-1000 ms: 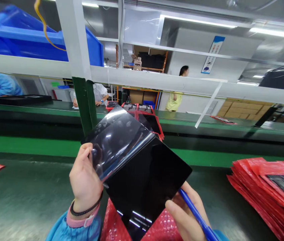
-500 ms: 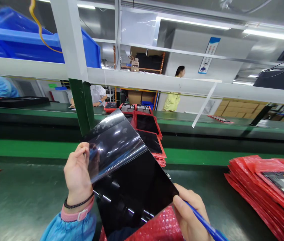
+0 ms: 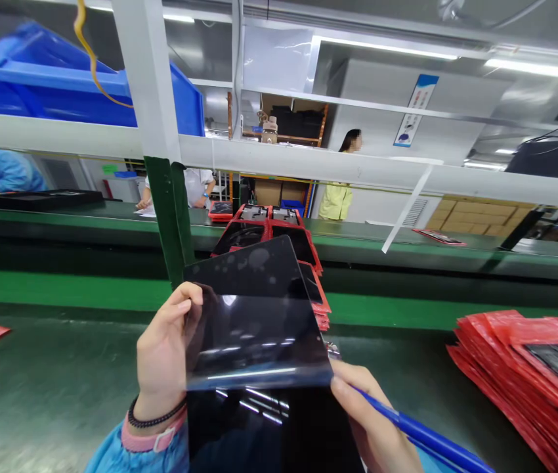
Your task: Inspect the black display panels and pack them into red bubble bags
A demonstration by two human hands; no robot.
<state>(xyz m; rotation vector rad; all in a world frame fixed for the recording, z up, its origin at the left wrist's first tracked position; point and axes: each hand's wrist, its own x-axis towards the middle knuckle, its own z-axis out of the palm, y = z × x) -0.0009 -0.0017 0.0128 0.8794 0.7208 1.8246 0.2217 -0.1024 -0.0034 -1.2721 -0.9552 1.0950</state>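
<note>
A black tablet screen [image 3: 259,433] is held up in front of me, its upper part under a clear protective film [image 3: 254,328]. The film bends across the panel, with a bright line of reflection along the bend; the glass below it looks bare. My left hand [image 3: 163,355] is closed, pinching the film's left edge between thumb and fingers. At the panel's right edge, my right hand [image 3: 370,414] grips the screen between thumb and fingers. A blue pen [image 3: 421,433] is also tucked in that hand, pointing down to the right. The screen's lower end is out of frame.
Stacked red bubble-wrap pouches [image 3: 520,387] with device parts lie at the right. More screens on red pouches [image 3: 303,246] stand beyond the panel. A green post [image 3: 168,217] rises ahead at left, and a blue bin [image 3: 52,85] sits above. Several people are across the bench.
The screen has turned more upright and come lower, and the film's bend now runs nearly level across it. The red bubble wrap beneath it is now hidden. Both hands keep their hold.
</note>
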